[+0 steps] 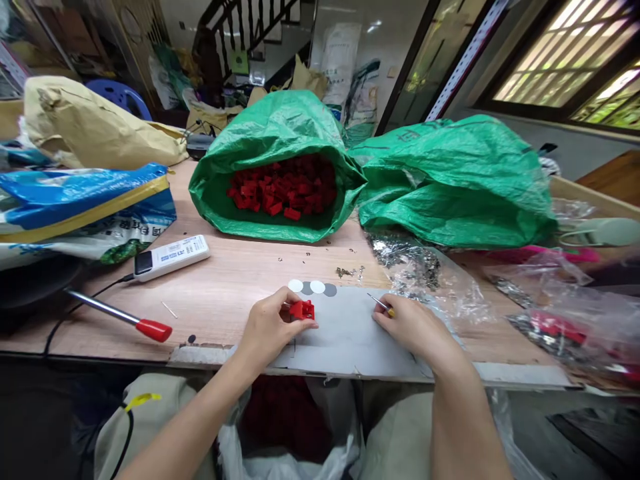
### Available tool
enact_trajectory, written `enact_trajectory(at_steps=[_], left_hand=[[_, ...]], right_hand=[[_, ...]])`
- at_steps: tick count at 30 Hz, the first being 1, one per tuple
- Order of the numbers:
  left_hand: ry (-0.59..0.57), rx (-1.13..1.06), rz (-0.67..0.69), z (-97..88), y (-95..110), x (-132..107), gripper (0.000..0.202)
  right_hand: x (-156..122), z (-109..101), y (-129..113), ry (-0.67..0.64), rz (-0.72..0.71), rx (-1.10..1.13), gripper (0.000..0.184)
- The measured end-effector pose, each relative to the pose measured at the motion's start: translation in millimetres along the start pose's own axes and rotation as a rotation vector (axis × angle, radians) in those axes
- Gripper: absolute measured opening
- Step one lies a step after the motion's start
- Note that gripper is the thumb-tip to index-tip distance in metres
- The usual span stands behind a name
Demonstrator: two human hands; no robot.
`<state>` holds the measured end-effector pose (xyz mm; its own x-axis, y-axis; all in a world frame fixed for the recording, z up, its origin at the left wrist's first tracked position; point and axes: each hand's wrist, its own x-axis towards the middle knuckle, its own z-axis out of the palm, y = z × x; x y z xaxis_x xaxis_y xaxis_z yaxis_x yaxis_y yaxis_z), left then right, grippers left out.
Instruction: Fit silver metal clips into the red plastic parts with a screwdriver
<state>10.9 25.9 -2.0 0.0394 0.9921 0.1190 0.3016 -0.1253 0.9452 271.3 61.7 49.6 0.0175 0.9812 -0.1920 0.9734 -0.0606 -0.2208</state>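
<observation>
Between the thumb and fingers of my left hand [270, 325] is a small red plastic housing [303, 310], its open side turned to the right. My right hand [407, 323] is closed around a thin screwdriver [382, 305] with a yellow part at the grip; its metal tip points up and left, apart from the red piece. Both hands are over a grey mat [350, 333] at the table's front edge. Little brass-coloured metal parts [344, 272] lie scattered just beyond the mat.
A green sack [270, 133] full of red pieces [285, 187] opens toward me; another green sack [460, 180] lies right. Clear bags of metal parts [425, 267] sit at right. At left are a white handheld device [173, 258] and a red-tipped lever [153, 330]. A bag [295, 427] hangs below.
</observation>
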Motion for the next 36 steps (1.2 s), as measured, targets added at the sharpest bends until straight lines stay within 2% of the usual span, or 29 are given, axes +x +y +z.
enact_trajectory(at_steps=[2, 5, 8, 12, 16, 28, 33, 36], left_hand=[[0.019, 0.056, 0.017, 0.8, -1.9, -0.1, 0.033], [0.051, 0.119, 0.052, 2.0, -4.9, 0.7, 0.040], [0.072, 0.163, 0.087, 2.7, -7.0, 1.5, 0.042], [0.094, 0.198, 0.080, 3.2, -8.0, 1.7, 0.040], [0.111, 0.227, 0.053, 3.6, -6.1, 1.2, 0.040], [0.141, 0.291, 0.036, 4.0, 0.7, 1.4, 0.041], [0.142, 0.303, 0.043, 3.9, 0.5, 0.9, 0.043], [0.133, 0.306, 0.067, 4.0, -1.0, 0.1, 0.043]], right_hand=[[-0.4, -2.9, -2.1, -0.032, -0.026, 0.074, 0.010], [0.8, 4.2, -15.1, -0.024, -0.149, 0.285, 0.018], [3.8, 26.0, -42.0, 0.009, -0.247, 0.550, 0.026], [8.6, 57.2, -76.5, 0.044, -0.216, 0.784, 0.028], [7.8, 68.1, -88.4, 0.098, -0.178, 0.782, 0.025], [-1.5, 63.2, -95.7, 0.149, -0.166, 0.638, 0.026], [1.0, 63.2, -91.5, 0.118, -0.210, 0.621, 0.023], [4.0, 59.0, -85.3, 0.057, -0.257, 0.656, 0.024]])
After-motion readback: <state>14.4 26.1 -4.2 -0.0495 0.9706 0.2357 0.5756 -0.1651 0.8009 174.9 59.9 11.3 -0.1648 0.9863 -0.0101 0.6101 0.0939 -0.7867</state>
